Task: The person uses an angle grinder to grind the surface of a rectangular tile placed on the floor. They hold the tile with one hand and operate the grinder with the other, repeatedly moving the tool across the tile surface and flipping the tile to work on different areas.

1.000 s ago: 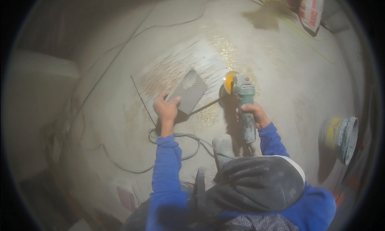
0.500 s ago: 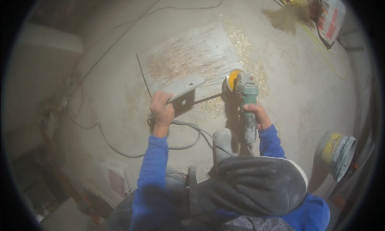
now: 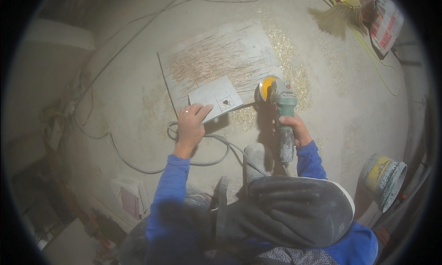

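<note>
Holding a green angle grinder (image 3: 283, 117), the right hand (image 3: 294, 129) has its fingers wrapped tight around the tool's body, a little to the 3 o'clock side of the middle of the view. The grinder points up toward 12 o'clock, and its round yellow disc (image 3: 266, 88) sits at the far end, right at the edge of a small grey tile (image 3: 215, 98). The left hand (image 3: 191, 124) is at about 9 o'clock from the grinder. Its fingers are spread out flat and press down on the near corner of the small tile; they are not curled around anything. There is a ring on one finger. The small tile lies on top of a bigger board (image 3: 216, 60) that is covered in thin scratch lines, up toward 12 o'clock. Yellow dust (image 3: 294, 76) lies on the floor around the board, mostly at its 3 o'clock side. A grey cord (image 3: 207, 147) loops across the concrete floor (image 3: 115, 104) just below the left hand. A straw broom (image 3: 338, 14) lies far off at 1 o'clock, with a thin yellow cord near it. A bucket (image 3: 384, 180) on its side rests at 4 o'clock. Both arms wear blue sleeves (image 3: 170, 186), and a dusty knee shows at 6 o'clock.
</note>
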Action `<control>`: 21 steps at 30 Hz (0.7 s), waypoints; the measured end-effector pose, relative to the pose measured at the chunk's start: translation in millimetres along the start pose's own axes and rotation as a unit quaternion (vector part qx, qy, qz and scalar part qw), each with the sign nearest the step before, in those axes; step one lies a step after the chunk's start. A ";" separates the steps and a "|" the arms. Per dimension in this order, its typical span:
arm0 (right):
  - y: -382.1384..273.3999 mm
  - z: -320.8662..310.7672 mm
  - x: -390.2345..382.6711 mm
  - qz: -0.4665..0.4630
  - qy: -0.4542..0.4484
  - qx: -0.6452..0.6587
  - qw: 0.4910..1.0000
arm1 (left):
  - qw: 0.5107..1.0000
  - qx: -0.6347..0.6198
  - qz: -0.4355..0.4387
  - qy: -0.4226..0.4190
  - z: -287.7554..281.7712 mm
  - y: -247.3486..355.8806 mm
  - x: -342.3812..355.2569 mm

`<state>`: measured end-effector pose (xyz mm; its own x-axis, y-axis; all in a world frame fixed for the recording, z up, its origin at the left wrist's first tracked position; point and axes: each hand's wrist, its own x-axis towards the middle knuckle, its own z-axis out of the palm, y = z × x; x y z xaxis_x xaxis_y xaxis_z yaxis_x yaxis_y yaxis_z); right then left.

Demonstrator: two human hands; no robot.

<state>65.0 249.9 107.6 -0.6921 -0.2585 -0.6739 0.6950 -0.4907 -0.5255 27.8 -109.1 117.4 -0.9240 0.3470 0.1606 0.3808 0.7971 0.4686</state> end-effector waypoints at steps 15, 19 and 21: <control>1.6 -1.5 -7.2 -0.026 0.023 -0.003 0.999 | 0.933 -0.007 -0.038 -0.357 -51.5 -18.3 87.7; 3.1 -3.6 -9.1 -0.020 0.018 0.013 1.000 | 0.896 -0.079 -0.053 -0.433 -51.8 -44.8 115.2; 3.0 -4.0 -9.2 -0.020 0.043 0.001 0.999 | 0.885 -0.118 -0.061 -0.447 -53.5 -60.6 131.9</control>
<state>74.2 254.2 110.1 -0.6997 -0.1658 -0.6950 0.6668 -0.5007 -0.5519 -119.0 -138.1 156.7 -0.5209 0.6011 -0.6061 0.1648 0.7675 0.6195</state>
